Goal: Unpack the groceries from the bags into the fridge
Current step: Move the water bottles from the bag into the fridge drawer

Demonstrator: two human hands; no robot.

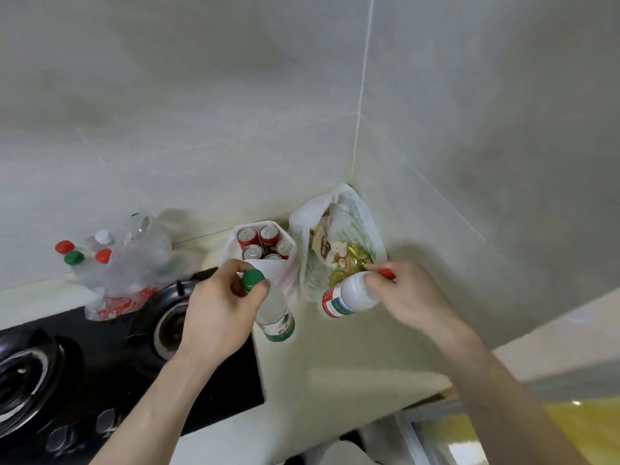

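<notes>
Near the countertop's (335, 357) back corner, the left hand (218, 310) grips a green-capped bottle (273, 313) by its neck; the right hand (409, 297) holds a red-capped bottle (349, 295) tilted, before bags of cans (265, 245) and snacks (339, 250).

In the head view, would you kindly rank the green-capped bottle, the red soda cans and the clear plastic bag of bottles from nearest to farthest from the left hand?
1. Green-capped clear bottle: gripped at its cap by the left hand.
2. Red soda cans: in the white bag just beyond the hand.
3. Clear plastic bag of bottles: farther left, by the black stove.
</notes>
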